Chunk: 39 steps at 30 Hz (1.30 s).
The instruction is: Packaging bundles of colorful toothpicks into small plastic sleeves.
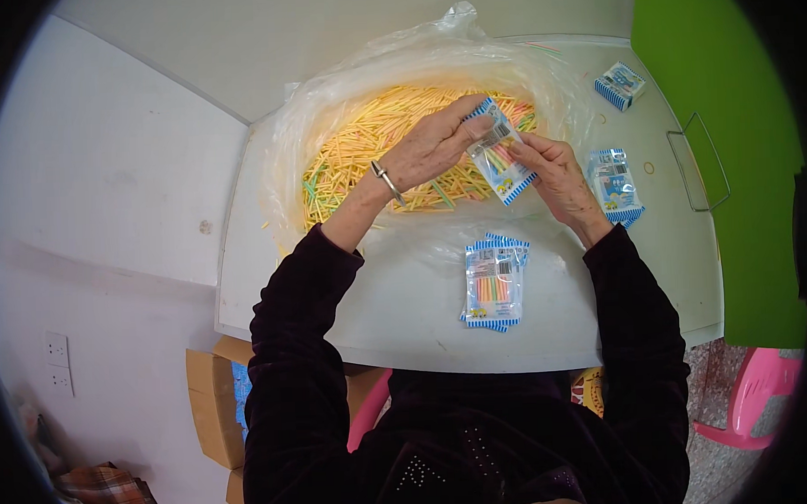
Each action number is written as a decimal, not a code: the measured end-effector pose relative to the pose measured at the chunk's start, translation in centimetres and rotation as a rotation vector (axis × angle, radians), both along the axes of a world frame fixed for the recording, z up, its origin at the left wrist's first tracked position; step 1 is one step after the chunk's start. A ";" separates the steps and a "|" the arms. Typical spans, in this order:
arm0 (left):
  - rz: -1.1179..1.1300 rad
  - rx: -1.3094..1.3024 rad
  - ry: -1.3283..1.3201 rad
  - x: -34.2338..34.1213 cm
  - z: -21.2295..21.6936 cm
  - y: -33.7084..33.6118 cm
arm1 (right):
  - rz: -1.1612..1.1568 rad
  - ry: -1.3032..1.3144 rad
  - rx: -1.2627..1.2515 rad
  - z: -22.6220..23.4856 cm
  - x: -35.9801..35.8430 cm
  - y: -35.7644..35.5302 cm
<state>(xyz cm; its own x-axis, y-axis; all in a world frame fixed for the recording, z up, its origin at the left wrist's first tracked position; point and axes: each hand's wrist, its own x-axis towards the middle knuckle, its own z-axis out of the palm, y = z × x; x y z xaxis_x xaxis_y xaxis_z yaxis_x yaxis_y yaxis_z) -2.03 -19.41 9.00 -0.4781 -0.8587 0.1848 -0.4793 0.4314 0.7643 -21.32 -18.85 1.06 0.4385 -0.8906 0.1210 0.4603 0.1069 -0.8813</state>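
Note:
Over the front right part of a heap of thin pastel sticks (373, 137), I hold a small clear packet (505, 167) with blue-striped ends, tilted, with several coloured sticks showing inside. My left hand (431, 144), a metal bangle on its wrist, grips the packet's upper end. Some of its fingertips are hidden behind or inside the film; I cannot tell which. My right hand (559, 177) pinches the packet's lower right side between thumb and fingers. Nearer me lies a small stack of similar packets (494, 289), the top one with sticks in it.
A large clear plastic bag (285, 158) spreads open around the sticks on the pale table (397, 328). To the right lie more packets (613, 184), a striped bundle (620, 86) and a wire stand (701, 162). Below are a cardboard box (215, 405) and a pink chair (755, 395).

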 end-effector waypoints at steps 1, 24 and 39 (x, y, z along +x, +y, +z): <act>-0.014 0.029 0.043 0.0 0.0 0.0 | -0.001 0.000 0.002 0.1 0.1 0.1; -0.112 0.038 0.028 -1.6 0.8 0.8 | 0.187 0.514 -0.115 2.7 -1.2 1.4; -0.031 -0.097 -0.029 0.3 -2.3 3.8 | -0.783 1.348 -0.543 -3.4 -12.2 1.8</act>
